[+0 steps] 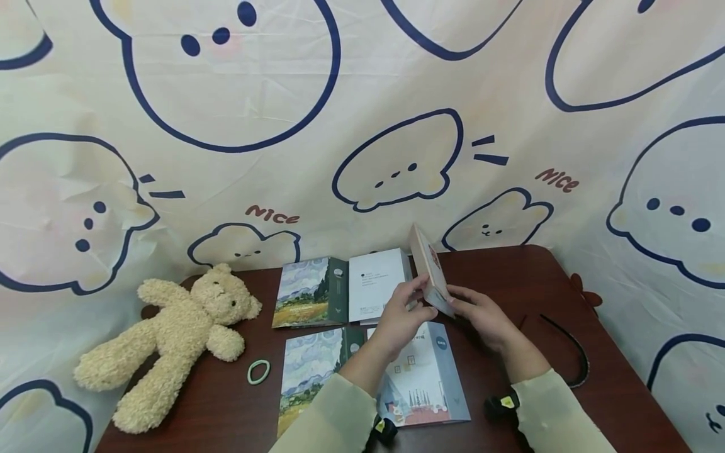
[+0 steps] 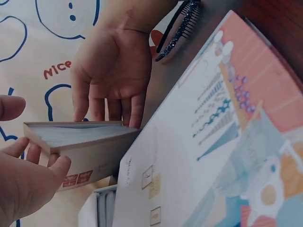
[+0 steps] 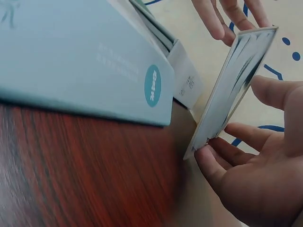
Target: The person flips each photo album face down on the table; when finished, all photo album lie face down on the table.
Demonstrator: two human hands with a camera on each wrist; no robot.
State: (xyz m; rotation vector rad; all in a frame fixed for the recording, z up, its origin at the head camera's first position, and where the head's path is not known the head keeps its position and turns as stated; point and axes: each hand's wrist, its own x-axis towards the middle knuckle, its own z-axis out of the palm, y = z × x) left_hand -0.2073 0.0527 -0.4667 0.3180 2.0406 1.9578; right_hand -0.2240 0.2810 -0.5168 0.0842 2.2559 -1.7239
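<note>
Held upright near the back of the table is a tan-covered book [image 1: 433,270], its pale page edges facing the wrist cameras. My left hand [image 1: 399,314] grips one edge of it; the left wrist view shows the thumb above and the fingers curled below. On the opposite side my right hand [image 1: 481,314] touches the book's cover and lower corner, its fingers fairly straight in the left wrist view. Beneath my left wrist lies a white-and-light-blue book [image 1: 425,384] with colourful drawings. Behind it sits a dark green book [image 1: 338,289] with a landscape painting and a white panel [image 1: 375,283].
A second landscape-covered book [image 1: 308,384] lies partly under my left sleeve. To the left are a cream teddy bear [image 1: 187,333] and a mint-green hair tie [image 1: 258,372]. A black sparkly headband [image 1: 574,346] lies right of my right hand. A patterned cloth [image 1: 396,157] hangs behind the table.
</note>
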